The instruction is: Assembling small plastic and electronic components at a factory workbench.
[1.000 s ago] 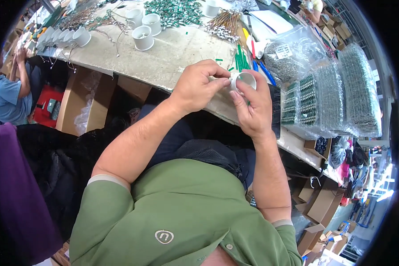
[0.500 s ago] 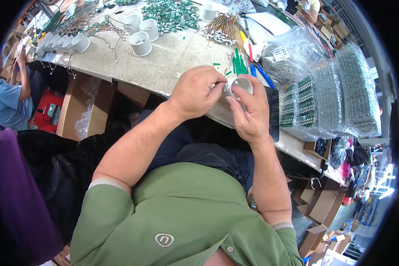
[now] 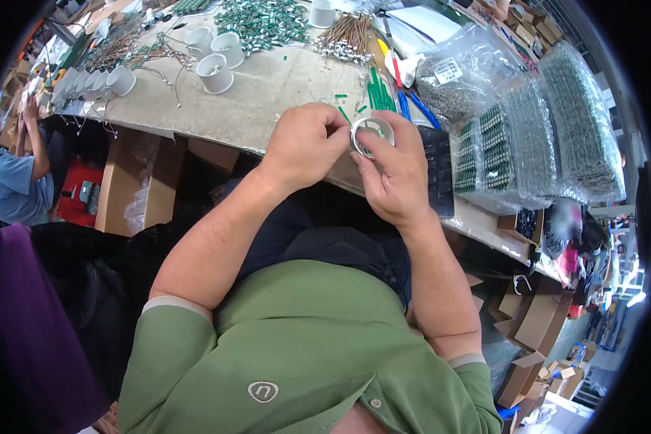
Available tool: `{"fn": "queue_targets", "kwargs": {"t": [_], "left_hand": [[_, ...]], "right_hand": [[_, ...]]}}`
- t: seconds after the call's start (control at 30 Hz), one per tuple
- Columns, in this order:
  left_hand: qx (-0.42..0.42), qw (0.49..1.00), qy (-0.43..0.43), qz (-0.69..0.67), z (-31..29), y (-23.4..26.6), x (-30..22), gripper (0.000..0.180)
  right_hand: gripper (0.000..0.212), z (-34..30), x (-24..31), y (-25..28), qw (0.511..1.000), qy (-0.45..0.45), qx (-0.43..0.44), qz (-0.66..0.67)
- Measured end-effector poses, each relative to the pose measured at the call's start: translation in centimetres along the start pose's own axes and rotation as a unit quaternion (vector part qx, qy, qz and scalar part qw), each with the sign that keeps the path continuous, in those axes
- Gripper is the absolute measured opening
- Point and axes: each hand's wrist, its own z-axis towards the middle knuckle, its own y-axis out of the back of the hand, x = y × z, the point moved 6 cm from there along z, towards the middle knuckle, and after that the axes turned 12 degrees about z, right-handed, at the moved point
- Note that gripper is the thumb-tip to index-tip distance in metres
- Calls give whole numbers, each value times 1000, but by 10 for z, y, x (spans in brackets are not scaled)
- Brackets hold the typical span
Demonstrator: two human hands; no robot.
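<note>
My right hand [image 3: 398, 170] grips a small white round cup [image 3: 357, 129], its open mouth toward me. Thumb and a finger of that hand reach over the rim and into the cup. My left hand [image 3: 301, 145] is closed in a pinch right beside the cup's left rim. A thin green strip [image 3: 343, 114] shows at its fingertips; whether the fingers hold it or it lies on the table behind them, I cannot tell. What the pinch holds is hidden. Several more green strips [image 3: 378, 92] lie just beyond the hands.
More white cups [image 3: 215, 78] stand at the left, before a heap of small green-and-white parts [image 3: 260, 25]. Bundled wires [image 3: 346, 36], blue-handled pliers [image 3: 424, 108] and a bag of metal parts [image 3: 445, 83] lie beyond. Wrapped circuit-board stacks [image 3: 582, 116] stand right. A person in blue [image 3: 14, 177] sits left.
The cup has turned so its mouth faces me more, and both hands have shifted slightly left. A green strip now shows at my left fingertips. The whole view has shifted a little.
</note>
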Motion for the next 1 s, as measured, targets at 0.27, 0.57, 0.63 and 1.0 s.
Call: {"fn": "queue_targets", "kwargs": {"t": [0.27, 0.57, 0.63, 1.0], "left_hand": [[53, 996, 59, -51, 3, -11, 12, 12], [-2, 980, 110, -163, 0, -2, 36, 11], [-22, 982, 122, -141, -2, 8, 38, 11], [-59, 974, 190, 106, 1, 53, 56, 13]], "right_hand": [[41, -4, -1, 5, 999, 5, -30, 32], [65, -9, -3, 12, 993, -35, -89, 76], [68, -9, -4, 12, 993, -42, -82, 71], [70, -10, -9, 15, 988, -83, -90, 89]]}}
